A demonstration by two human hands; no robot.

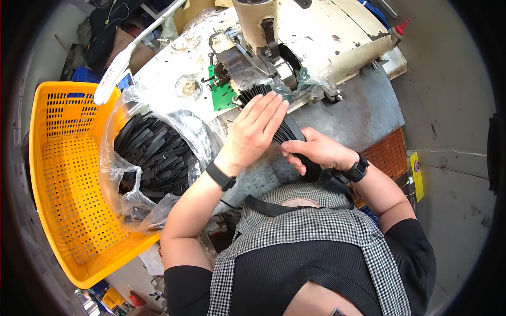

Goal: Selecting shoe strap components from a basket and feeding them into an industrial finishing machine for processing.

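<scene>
A thick bundle of long, flat black strips (287,129) slants across the front of the machine table, its far ends fanned out below the machine head. My right hand (322,150) is closed around the near part of this bundle, thumb on top. With fingers straight and together, my left hand (255,126) lies flat against the far part of the strips. The left palm and the near ends of the bundle are partly hidden. To the left, a clear plastic bag (203,129) gapes around a heap of similar black strips (153,155).
The cream machine column (253,23) rises beyond my hands, with metal parts around its base. A green sheet (223,97) lies left of it. A yellow perforated crate (68,210) stands at far left under the bag. A red-tipped bottle (400,29) is at back right.
</scene>
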